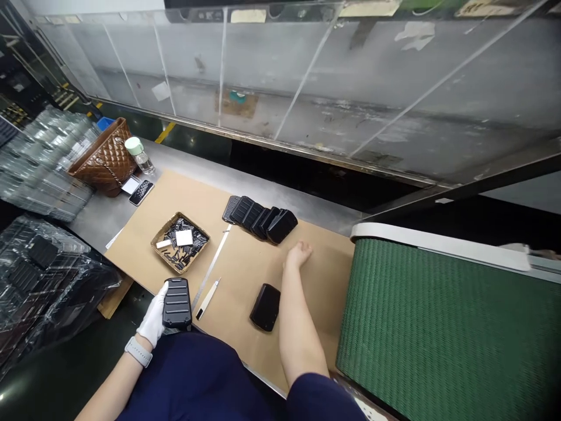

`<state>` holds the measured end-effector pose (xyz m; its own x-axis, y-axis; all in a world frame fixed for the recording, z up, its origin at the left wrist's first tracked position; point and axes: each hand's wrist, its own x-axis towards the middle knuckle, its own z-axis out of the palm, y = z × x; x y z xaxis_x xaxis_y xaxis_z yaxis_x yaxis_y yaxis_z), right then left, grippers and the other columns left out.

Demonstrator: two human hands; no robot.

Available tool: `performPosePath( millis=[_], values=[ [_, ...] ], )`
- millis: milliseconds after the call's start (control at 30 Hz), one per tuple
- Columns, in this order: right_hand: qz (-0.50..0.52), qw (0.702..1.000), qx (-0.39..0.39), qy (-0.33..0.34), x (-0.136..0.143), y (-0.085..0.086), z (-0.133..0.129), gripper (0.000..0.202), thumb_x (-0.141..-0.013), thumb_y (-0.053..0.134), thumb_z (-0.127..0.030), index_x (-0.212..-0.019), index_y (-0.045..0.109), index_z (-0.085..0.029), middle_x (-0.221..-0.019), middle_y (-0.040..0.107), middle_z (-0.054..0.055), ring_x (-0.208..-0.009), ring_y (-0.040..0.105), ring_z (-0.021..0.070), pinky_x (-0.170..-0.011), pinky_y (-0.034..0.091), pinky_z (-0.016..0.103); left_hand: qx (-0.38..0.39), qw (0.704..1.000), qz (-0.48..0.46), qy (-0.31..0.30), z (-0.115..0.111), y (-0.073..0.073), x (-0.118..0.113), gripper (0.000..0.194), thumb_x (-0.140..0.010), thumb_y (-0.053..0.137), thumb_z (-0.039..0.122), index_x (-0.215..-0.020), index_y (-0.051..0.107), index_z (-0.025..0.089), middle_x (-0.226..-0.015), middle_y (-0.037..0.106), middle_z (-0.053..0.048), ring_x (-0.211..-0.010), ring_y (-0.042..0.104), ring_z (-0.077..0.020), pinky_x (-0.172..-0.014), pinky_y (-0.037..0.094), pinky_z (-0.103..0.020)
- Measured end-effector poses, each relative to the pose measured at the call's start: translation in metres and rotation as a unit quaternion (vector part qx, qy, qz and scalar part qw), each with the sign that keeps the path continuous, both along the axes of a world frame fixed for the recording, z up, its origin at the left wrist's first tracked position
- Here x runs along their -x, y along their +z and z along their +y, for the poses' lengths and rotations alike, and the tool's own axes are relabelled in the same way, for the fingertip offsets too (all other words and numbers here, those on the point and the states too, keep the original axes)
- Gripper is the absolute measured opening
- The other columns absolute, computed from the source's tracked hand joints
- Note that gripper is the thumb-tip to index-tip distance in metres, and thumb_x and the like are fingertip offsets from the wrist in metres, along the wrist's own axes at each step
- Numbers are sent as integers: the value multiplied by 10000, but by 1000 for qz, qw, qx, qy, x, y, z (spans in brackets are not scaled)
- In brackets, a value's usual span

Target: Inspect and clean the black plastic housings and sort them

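My left hand (153,317), in a white glove, grips a black ribbed plastic cover (177,303) by its left side, at the table's front edge. My right hand (299,255) is bare and hovers over or rests on the brown sheet; I cannot tell which. Its fingers are loosely bent and a little apart, with nothing visible in them. Just beyond it lies a leaning row of similar black covers (258,217). Another black cover (265,307) lies left of my right forearm.
A cardboard tray (156,250) holds small black parts and white pieces. Beside it lie a steel ruler (212,266) and a white-handled knife (208,299). Farther back are a phone (141,192), a bottle (144,161) and a brown bag (105,161). A green conveyor belt (438,333) borders the right.
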<state>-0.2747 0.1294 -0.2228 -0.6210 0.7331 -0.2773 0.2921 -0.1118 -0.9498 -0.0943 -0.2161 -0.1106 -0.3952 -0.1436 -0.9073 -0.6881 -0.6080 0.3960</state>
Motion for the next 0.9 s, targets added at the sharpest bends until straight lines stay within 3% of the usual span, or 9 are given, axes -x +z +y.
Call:
performPosePath(
  millis=[100, 200, 267, 333, 433, 633, 700, 800, 900],
  values=[
    [10, 999, 34, 25, -25, 24, -43, 410, -912, 413, -443, -1231, 484, -195, -1262, 567, 110, -1163, 544, 194, -945, 463, 347, 23, 999, 26, 8, 3, 5, 3, 328, -863, 580, 374, -1072, 593, 121, -700, 685, -48, -560, 661, -176, -613, 565, -346],
    [20, 979, 116, 164, -71, 46, -112, 459, -737, 636, -521, -1070, 607, -206, -1014, 695, 88, -926, 661, 214, -829, 520, 353, 50, 994, 96, 7, 8, 15, 7, 369, -839, 620, 378, -1132, 584, 157, -780, 695, -45, -613, 668, -158, -667, 562, -327],
    [11, 944, 186, 272, -106, 61, -157, 508, -639, 721, -564, -988, 663, -200, -883, 725, 95, -779, 687, 242, -722, 547, 385, 43, 986, 158, -11, 12, 21, 10, 394, -812, 655, 397, -1128, 603, 168, -857, 700, -51, -681, 670, -147, -696, 553, -291],
    [-24, 866, 321, 382, -134, 76, -189, 571, -609, 727, -630, -1013, 677, -229, -964, 728, 93, -848, 684, 256, -778, 538, 409, 13, 977, 205, -48, 15, 25, 13, 424, -778, 689, 423, -1100, 626, 155, -923, 699, -74, -738, 665, -150, -708, 543, -270],
    [-8, 828, 390, 404, -151, 100, -207, 577, -628, 693, -684, -1010, 704, -251, -1098, 701, 82, -1018, 637, 270, -876, 502, 403, -19, 960, 252, -119, 15, 35, 19, 457, -747, 707, 463, -1057, 650, 132, -982, 694, -109, -796, 654, -161, -769, 529, -283],
    [-54, 823, 292, 484, -141, 132, -193, 560, -604, 726, -665, -1009, 727, -279, -1089, 705, 63, -1019, 633, 286, -844, 508, 412, 41, 842, 357, -402, -11, 64, 40, 296, -754, 687, 410, -926, 726, 172, -929, 703, -74, -931, 615, -226, -944, 435, -359],
    [-59, 822, 236, 514, -139, 137, -194, 529, -593, 729, -664, -958, 742, -281, -1048, 717, 63, -1015, 633, 308, -841, 513, 428, 37, 812, 374, -446, -24, 68, 48, 206, -713, 725, 362, -827, 739, 191, -878, 703, -53, -912, 613, -231, -933, 429, -344],
    [-42, 847, 168, 503, -136, 139, -205, 515, -585, 710, -686, -888, 749, -272, -987, 728, 77, -1017, 629, 345, -881, 504, 468, 36, 806, 379, -452, -44, 63, 58, 175, -670, 758, 359, -731, 721, 199, -794, 691, -41, -924, 609, -250, -929, 426, -348],
    [5, 905, 84, 417, -132, 136, -223, 486, -563, 724, -673, -855, 742, -284, -987, 728, 91, -1030, 621, 371, -939, 480, 508, 39, 863, 392, -318, -59, 54, 68, 256, -667, 759, 424, -795, 706, 209, -817, 692, -55, -1024, 585, -259, -993, 388, -368]
  ],
)
